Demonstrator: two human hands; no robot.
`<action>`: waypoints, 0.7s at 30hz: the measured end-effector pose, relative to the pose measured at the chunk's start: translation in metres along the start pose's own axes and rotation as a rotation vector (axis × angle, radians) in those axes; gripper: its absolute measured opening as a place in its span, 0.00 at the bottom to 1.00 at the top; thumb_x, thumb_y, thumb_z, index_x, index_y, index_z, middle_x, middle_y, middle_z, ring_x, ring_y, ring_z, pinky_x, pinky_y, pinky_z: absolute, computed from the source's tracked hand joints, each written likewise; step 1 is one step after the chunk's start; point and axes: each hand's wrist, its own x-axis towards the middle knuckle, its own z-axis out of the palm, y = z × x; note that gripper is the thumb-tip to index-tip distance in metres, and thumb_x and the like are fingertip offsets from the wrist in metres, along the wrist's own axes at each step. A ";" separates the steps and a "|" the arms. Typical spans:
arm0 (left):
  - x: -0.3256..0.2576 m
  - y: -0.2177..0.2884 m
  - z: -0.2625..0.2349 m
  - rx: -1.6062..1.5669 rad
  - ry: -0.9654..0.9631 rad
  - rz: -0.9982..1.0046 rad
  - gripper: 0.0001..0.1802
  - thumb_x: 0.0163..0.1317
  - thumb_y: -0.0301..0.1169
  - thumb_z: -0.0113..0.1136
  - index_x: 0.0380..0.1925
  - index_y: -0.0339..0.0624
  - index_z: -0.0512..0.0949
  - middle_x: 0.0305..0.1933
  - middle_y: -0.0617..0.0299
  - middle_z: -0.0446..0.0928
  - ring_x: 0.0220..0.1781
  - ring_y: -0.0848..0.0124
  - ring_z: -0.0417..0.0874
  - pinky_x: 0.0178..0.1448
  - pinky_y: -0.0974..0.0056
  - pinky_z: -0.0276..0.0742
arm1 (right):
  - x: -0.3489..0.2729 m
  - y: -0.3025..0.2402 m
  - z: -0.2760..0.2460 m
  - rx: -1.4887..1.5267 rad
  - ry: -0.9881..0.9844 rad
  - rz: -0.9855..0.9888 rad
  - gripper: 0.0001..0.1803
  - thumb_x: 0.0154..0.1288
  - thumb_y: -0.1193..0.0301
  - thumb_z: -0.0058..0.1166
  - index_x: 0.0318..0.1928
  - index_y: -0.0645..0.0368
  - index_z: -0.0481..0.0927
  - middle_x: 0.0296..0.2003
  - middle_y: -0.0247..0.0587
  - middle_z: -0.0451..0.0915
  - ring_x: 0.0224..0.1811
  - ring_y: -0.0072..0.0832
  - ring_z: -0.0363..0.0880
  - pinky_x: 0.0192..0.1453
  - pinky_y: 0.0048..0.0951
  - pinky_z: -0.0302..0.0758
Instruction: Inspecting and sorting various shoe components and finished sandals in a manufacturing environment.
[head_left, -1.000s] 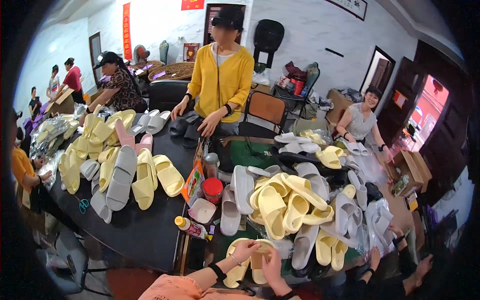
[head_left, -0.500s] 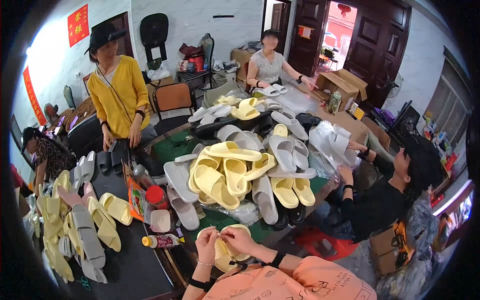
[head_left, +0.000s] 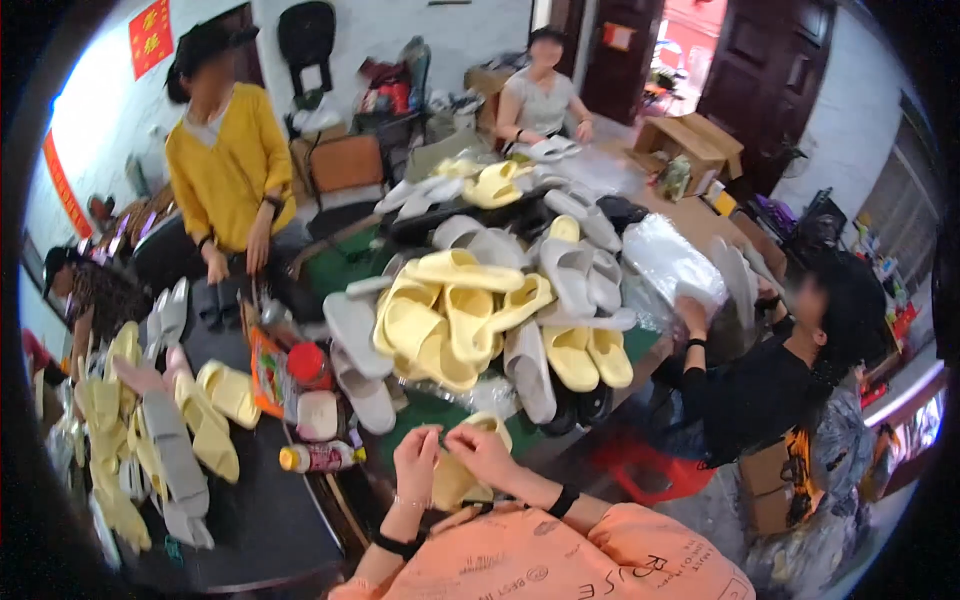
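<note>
Above a yellow slipper [head_left: 458,484] at the near table edge, my left hand [head_left: 415,464] and my right hand [head_left: 484,456] face each other, fingertips pinched and almost meeting. Whatever they pinch is too small to make out. The slipper is partly hidden behind my hands and wrists. Just beyond lies a big heap of slippers: yellow slippers [head_left: 432,322] on top, grey slippers [head_left: 358,335] around them, and a yellow pair [head_left: 586,358] on the heap's right side.
Left of me, a dark table [head_left: 262,500] bears more yellow and grey slippers [head_left: 172,455], a red-lidded jar [head_left: 309,366] and a yellow-capped bottle [head_left: 322,457]. A red stool [head_left: 655,470] stands at right. Co-workers sit or stand around; one handles a clear plastic bag [head_left: 668,262]. Cardboard boxes [head_left: 690,145] stand behind.
My hands stay pinched over the yellow slipper, while the view has shifted slightly. The right co-worker has parted grey slippers from the plastic bag. The far co-worker has drawn an outstretched arm in.
</note>
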 end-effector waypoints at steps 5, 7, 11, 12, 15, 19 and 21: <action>0.006 0.022 0.004 -0.073 -0.025 0.011 0.10 0.56 0.30 0.48 0.32 0.35 0.74 0.22 0.71 0.68 0.21 0.85 0.62 0.24 0.79 0.58 | 0.010 -0.027 -0.006 0.113 0.077 0.036 0.06 0.54 0.73 0.49 0.29 0.64 0.73 0.21 0.33 0.73 0.23 0.15 0.68 0.28 0.18 0.67; 0.007 0.018 0.002 -0.325 -0.051 -0.034 0.10 0.58 0.29 0.46 0.34 0.36 0.73 0.22 0.73 0.64 0.19 0.87 0.57 0.20 0.80 0.52 | 0.014 -0.029 -0.004 0.136 0.064 0.013 0.04 0.53 0.75 0.50 0.29 0.63 0.73 0.19 0.29 0.71 0.22 0.11 0.65 0.26 0.14 0.64; -0.002 0.022 -0.004 -0.470 -0.039 -0.063 0.09 0.58 0.29 0.47 0.34 0.36 0.73 0.23 0.73 0.65 0.18 0.87 0.58 0.21 0.80 0.53 | 0.013 -0.037 0.001 0.136 -0.002 0.012 0.04 0.54 0.74 0.50 0.29 0.64 0.73 0.19 0.26 0.70 0.21 0.09 0.63 0.24 0.12 0.62; -0.004 0.022 -0.005 -0.518 -0.045 -0.091 0.09 0.57 0.29 0.47 0.35 0.36 0.73 0.23 0.73 0.65 0.18 0.87 0.58 0.21 0.80 0.54 | 0.012 -0.037 0.002 0.143 0.002 0.020 0.05 0.53 0.74 0.50 0.28 0.64 0.73 0.17 0.26 0.70 0.20 0.09 0.63 0.24 0.12 0.61; -0.007 0.017 -0.009 -0.523 0.014 -0.101 0.09 0.57 0.28 0.47 0.35 0.37 0.72 0.23 0.73 0.65 0.18 0.86 0.58 0.21 0.81 0.54 | 0.009 -0.039 0.010 0.159 0.060 0.056 0.04 0.53 0.74 0.50 0.28 0.63 0.74 0.17 0.25 0.70 0.19 0.08 0.62 0.22 0.12 0.60; -0.010 0.019 -0.017 -0.602 0.004 -0.075 0.08 0.57 0.29 0.47 0.35 0.38 0.72 0.23 0.72 0.65 0.18 0.86 0.60 0.21 0.81 0.54 | 0.007 -0.045 0.013 0.182 0.052 -0.001 0.04 0.53 0.74 0.50 0.28 0.63 0.74 0.17 0.25 0.69 0.18 0.07 0.60 0.21 0.11 0.58; -0.012 0.020 -0.016 -0.591 0.026 -0.081 0.08 0.57 0.29 0.48 0.35 0.39 0.72 0.23 0.72 0.65 0.19 0.86 0.60 0.22 0.81 0.55 | 0.004 -0.043 0.014 0.175 0.041 0.001 0.04 0.54 0.74 0.50 0.28 0.63 0.74 0.16 0.24 0.68 0.17 0.07 0.60 0.20 0.11 0.58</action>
